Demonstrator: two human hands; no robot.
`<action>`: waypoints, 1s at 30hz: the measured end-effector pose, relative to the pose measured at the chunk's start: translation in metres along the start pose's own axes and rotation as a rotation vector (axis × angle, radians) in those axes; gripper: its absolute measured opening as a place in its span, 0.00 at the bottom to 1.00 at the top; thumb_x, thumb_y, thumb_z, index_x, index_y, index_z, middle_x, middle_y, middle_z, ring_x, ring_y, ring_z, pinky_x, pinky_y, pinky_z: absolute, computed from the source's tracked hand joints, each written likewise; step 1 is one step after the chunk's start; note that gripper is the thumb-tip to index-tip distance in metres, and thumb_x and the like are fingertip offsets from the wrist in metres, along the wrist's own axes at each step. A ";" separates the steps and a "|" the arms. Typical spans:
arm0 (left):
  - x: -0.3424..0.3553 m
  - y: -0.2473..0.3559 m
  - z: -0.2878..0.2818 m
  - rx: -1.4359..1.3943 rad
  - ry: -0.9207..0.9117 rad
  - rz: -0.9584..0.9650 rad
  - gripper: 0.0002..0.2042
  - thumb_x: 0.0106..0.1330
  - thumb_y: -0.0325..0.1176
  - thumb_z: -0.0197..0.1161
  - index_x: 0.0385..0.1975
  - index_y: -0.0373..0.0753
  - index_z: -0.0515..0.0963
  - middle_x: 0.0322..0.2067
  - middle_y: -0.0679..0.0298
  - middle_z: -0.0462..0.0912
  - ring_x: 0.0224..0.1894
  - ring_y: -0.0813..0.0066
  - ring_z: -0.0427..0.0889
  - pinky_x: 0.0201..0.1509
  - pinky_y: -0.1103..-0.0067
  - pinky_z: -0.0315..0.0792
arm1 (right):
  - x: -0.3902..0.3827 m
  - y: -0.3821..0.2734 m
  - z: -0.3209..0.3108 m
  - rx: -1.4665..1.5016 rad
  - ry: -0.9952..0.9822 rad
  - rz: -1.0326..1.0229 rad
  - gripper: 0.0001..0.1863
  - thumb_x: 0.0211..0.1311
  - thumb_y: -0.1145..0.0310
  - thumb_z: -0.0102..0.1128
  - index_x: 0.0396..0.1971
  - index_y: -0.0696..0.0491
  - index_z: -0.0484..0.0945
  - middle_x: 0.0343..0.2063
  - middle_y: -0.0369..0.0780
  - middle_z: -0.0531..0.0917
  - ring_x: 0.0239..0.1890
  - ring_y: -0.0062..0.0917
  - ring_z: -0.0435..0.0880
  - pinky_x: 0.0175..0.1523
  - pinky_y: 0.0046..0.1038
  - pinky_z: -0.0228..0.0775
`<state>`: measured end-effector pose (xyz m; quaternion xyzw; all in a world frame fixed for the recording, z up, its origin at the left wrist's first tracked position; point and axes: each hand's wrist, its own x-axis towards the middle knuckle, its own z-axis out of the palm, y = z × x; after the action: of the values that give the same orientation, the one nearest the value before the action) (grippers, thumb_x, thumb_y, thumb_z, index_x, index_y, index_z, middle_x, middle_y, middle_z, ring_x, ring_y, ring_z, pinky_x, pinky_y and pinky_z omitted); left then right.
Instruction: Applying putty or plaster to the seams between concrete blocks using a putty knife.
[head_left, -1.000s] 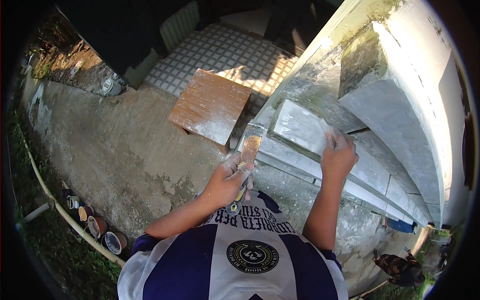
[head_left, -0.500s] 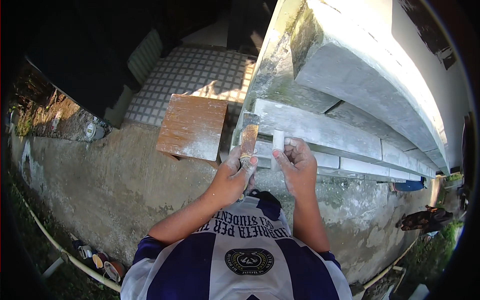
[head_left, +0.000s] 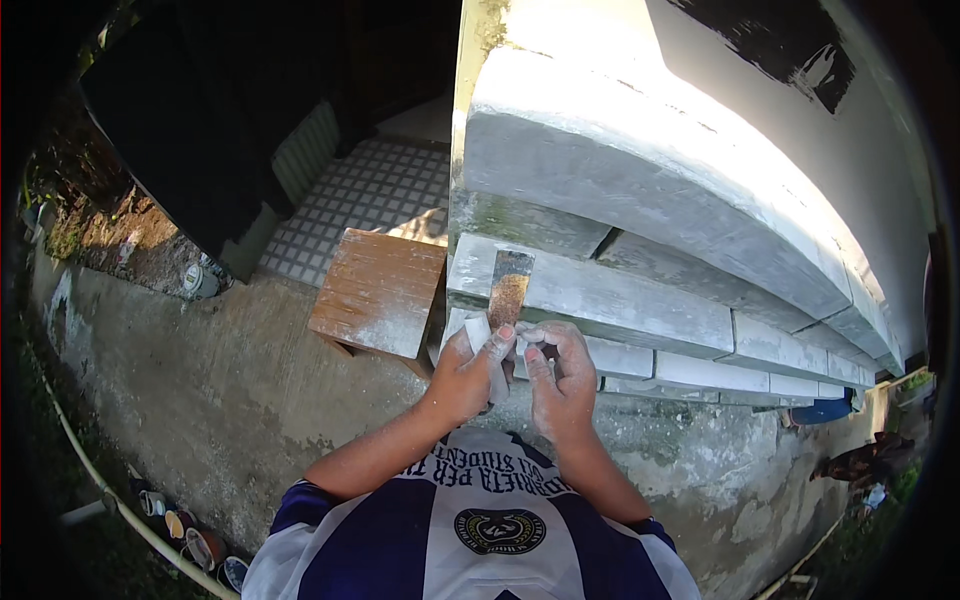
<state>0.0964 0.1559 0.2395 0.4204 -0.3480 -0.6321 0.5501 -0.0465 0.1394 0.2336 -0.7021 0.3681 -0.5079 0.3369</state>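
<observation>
My left hand (head_left: 464, 378) is closed round the handle of a scraper (head_left: 511, 285), its flat rusty blade pointing up and away from me. A white rolled or tube-like piece (head_left: 479, 334) also sits in this hand, left of the blade. Close by on the right, my right hand (head_left: 566, 385) has its thumb and fingers pinched together beside the blade's base; a small whitish bit seems to be at the fingertips, too small to name. White dust coats both hands.
Stepped grey-white blocks (head_left: 610, 300) rise just beyond my hands toward a pale wall. A brown wooden stool (head_left: 378, 290) dusted white stands to the left, by a tiled floor (head_left: 355, 195). Pots (head_left: 205, 548) line the lower left; a dark chicken-like shape (head_left: 868, 458) is far right.
The white piece has passed from my right hand to my left, beside the scraper. My right hand has come in close to the blade's base. The view has shifted to the right.
</observation>
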 end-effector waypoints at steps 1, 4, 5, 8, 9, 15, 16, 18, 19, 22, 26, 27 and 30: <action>-0.003 0.004 0.013 0.024 0.001 0.017 0.12 0.72 0.41 0.55 0.35 0.37 0.75 0.25 0.70 0.75 0.25 0.83 0.73 0.26 0.84 0.66 | -0.003 0.002 -0.005 0.121 0.070 0.145 0.13 0.67 0.74 0.54 0.50 0.60 0.71 0.40 0.38 0.77 0.41 0.18 0.76 0.46 0.22 0.70; -0.001 0.002 0.034 0.100 -0.107 0.094 0.13 0.72 0.41 0.54 0.32 0.38 0.73 0.24 0.69 0.75 0.24 0.83 0.73 0.25 0.83 0.66 | 0.001 -0.013 -0.019 0.381 0.144 0.233 0.14 0.71 0.72 0.49 0.53 0.59 0.67 0.41 0.39 0.76 0.42 0.18 0.75 0.50 0.23 0.67; 0.001 0.002 0.035 0.134 -0.162 0.087 0.13 0.73 0.40 0.53 0.38 0.36 0.75 0.27 0.68 0.77 0.27 0.84 0.74 0.28 0.84 0.68 | 0.007 -0.016 -0.021 0.269 0.188 0.173 0.14 0.74 0.66 0.46 0.51 0.60 0.70 0.41 0.39 0.76 0.41 0.18 0.75 0.51 0.22 0.66; 0.004 -0.002 0.058 0.193 -0.102 0.328 0.14 0.74 0.39 0.52 0.45 0.33 0.75 0.32 0.68 0.79 0.32 0.85 0.74 0.34 0.84 0.69 | 0.015 0.004 -0.034 0.185 0.038 0.144 0.17 0.75 0.62 0.45 0.47 0.61 0.74 0.41 0.40 0.77 0.40 0.19 0.76 0.50 0.22 0.67; 0.003 -0.003 0.061 0.196 -0.107 0.331 0.14 0.74 0.39 0.52 0.45 0.33 0.75 0.32 0.68 0.79 0.32 0.85 0.74 0.34 0.84 0.69 | 0.015 -0.006 -0.035 0.363 0.033 0.292 0.20 0.75 0.59 0.43 0.43 0.62 0.76 0.39 0.41 0.79 0.39 0.20 0.77 0.50 0.24 0.68; 0.002 0.008 0.075 0.071 0.007 0.158 0.13 0.73 0.36 0.52 0.45 0.32 0.77 0.34 0.69 0.80 0.35 0.86 0.74 0.39 0.84 0.69 | 0.027 -0.018 -0.050 0.407 0.180 0.177 0.19 0.75 0.60 0.44 0.40 0.62 0.75 0.37 0.42 0.81 0.40 0.22 0.77 0.49 0.26 0.69; 0.006 0.007 0.073 0.076 0.007 0.165 0.13 0.73 0.36 0.52 0.45 0.32 0.77 0.34 0.69 0.80 0.35 0.86 0.74 0.39 0.84 0.69 | 0.029 -0.019 -0.053 0.411 0.180 0.170 0.19 0.75 0.60 0.44 0.40 0.62 0.75 0.37 0.42 0.81 0.40 0.22 0.77 0.49 0.26 0.69; 0.016 0.004 0.071 0.155 -0.065 0.282 0.11 0.72 0.34 0.55 0.44 0.33 0.77 0.33 0.69 0.79 0.34 0.87 0.74 0.38 0.85 0.69 | 0.033 -0.022 -0.059 0.430 0.201 0.081 0.19 0.75 0.60 0.44 0.38 0.62 0.75 0.36 0.42 0.80 0.39 0.23 0.78 0.49 0.26 0.69; 0.016 0.008 0.070 0.208 -0.128 0.280 0.10 0.71 0.31 0.56 0.45 0.31 0.77 0.35 0.66 0.82 0.37 0.82 0.76 0.41 0.82 0.71 | 0.036 -0.027 -0.060 0.416 0.219 0.062 0.18 0.75 0.59 0.44 0.39 0.61 0.74 0.34 0.41 0.80 0.37 0.23 0.78 0.47 0.26 0.70; 0.016 0.020 0.090 0.294 -0.200 0.565 0.12 0.70 0.31 0.56 0.45 0.28 0.76 0.37 0.59 0.84 0.41 0.76 0.79 0.46 0.79 0.72 | 0.044 -0.046 -0.060 0.506 0.264 0.099 0.18 0.74 0.59 0.45 0.41 0.61 0.73 0.33 0.41 0.80 0.35 0.21 0.78 0.44 0.24 0.71; 0.029 0.022 0.088 0.454 -0.233 0.603 0.13 0.68 0.31 0.57 0.45 0.27 0.75 0.33 0.48 0.83 0.37 0.75 0.82 0.42 0.77 0.74 | 0.051 -0.051 -0.061 0.558 0.349 0.123 0.19 0.74 0.57 0.47 0.42 0.62 0.73 0.28 0.38 0.79 0.32 0.16 0.76 0.40 0.19 0.69; 0.030 0.022 0.088 0.456 -0.245 0.606 0.13 0.68 0.31 0.57 0.45 0.27 0.75 0.33 0.48 0.83 0.37 0.75 0.82 0.42 0.77 0.74 | 0.053 -0.047 -0.064 0.540 0.310 0.135 0.18 0.74 0.58 0.47 0.42 0.61 0.73 0.27 0.37 0.78 0.29 0.15 0.74 0.37 0.18 0.68; 0.031 0.013 0.087 0.545 -0.224 0.643 0.11 0.67 0.31 0.57 0.41 0.28 0.76 0.28 0.50 0.82 0.32 0.72 0.83 0.38 0.76 0.74 | 0.056 -0.033 -0.066 0.589 0.260 0.179 0.17 0.74 0.59 0.46 0.40 0.60 0.72 0.25 0.36 0.76 0.25 0.12 0.70 0.32 0.15 0.64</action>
<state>0.0211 0.1216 0.2818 0.3493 -0.6731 -0.3554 0.5465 -0.0922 0.1016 0.3042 -0.4688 0.3056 -0.6464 0.5186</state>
